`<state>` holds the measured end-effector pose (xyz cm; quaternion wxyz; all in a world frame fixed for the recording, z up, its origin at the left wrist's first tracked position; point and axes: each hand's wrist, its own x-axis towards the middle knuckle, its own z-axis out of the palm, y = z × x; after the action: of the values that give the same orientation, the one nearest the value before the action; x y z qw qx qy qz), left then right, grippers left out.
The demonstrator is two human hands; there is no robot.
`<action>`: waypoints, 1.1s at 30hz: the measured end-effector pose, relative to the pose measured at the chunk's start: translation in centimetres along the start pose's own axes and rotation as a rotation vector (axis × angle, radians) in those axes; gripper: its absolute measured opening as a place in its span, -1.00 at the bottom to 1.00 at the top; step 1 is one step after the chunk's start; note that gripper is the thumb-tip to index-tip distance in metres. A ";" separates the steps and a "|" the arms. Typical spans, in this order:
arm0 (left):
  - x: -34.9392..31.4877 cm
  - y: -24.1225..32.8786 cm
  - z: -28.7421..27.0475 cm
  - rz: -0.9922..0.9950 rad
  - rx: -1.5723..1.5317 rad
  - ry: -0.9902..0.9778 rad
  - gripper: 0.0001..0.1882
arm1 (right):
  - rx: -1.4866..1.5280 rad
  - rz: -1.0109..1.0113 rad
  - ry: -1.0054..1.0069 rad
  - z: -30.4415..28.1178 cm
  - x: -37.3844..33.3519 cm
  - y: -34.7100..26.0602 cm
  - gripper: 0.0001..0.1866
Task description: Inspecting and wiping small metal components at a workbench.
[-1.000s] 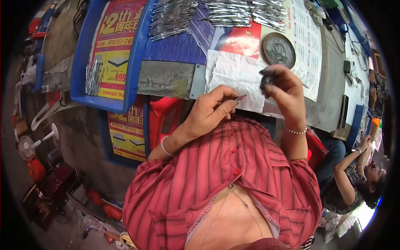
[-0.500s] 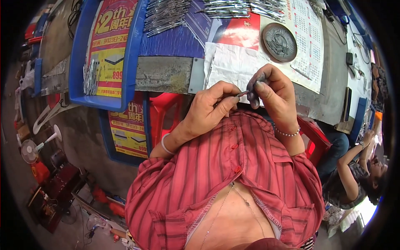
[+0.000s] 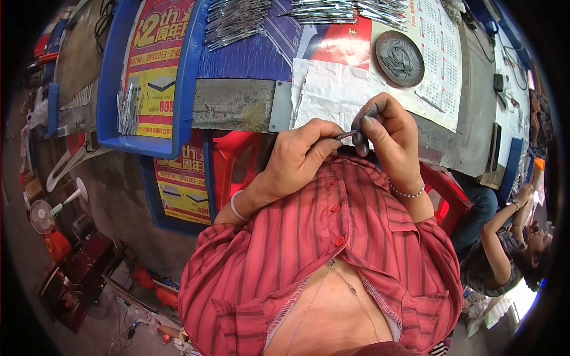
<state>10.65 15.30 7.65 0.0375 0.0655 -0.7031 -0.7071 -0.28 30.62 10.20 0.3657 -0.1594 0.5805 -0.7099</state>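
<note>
Hands [image 3: 344, 148] lower, thin grey metal piece [image 3: 346, 134] pinched.

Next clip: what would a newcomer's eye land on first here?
First, the two hands meeting at centre: the left hand and right hand pinch a thin metal piece between them, close to the red striped shirt. Behind them on the bench lie rows of metal strips on a blue tray, and a round grey dish sits at upper right.
</note>
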 end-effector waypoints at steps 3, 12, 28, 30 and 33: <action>-0.3 -0.2 0.4 0.231 0.223 0.110 -0.83 | -0.133 -0.036 0.044 0.5 -0.6 0.0 -0.87; -0.1 0.6 0.3 0.448 0.467 0.206 -0.82 | -0.069 -0.098 0.081 1.0 -1.4 1.0 -0.91; -0.7 1.0 -0.3 0.473 0.719 0.181 -0.70 | -0.054 -0.101 0.072 1.6 -1.0 2.0 -0.87; -0.7 1.1 -0.4 0.469 0.733 0.185 -0.70 | -0.047 -0.083 0.071 1.6 -0.9 2.1 -0.87; -0.7 1.2 -0.4 0.454 0.759 0.187 -0.71 | -0.050 -0.056 0.069 1.6 -0.7 2.3 -0.85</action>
<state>11.38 15.01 8.88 0.2282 -0.0178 -0.9028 -0.3641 2.04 29.88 8.60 0.3214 -0.1599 0.6057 -0.7102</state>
